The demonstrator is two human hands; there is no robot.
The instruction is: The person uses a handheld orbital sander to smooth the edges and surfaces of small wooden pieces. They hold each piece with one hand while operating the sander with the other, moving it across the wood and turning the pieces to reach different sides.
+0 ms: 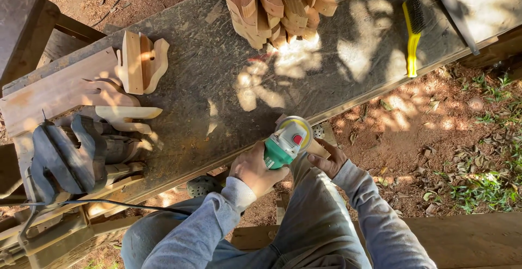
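Both hands are working at the workbench edge point(353, 98): left hand point(254, 168) is gripping the green-bodied, grey-headed angle grinder point(286, 141) with its red button, right hand point(328, 159) is clasping a pale flat wooden piece point(317, 149) beside it.

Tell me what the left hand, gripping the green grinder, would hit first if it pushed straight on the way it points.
The left hand points up the picture along the green grinder, toward the workbench. Bare bench top comes first; farther on, likely the stack of wood pieces, though depth is unclear.
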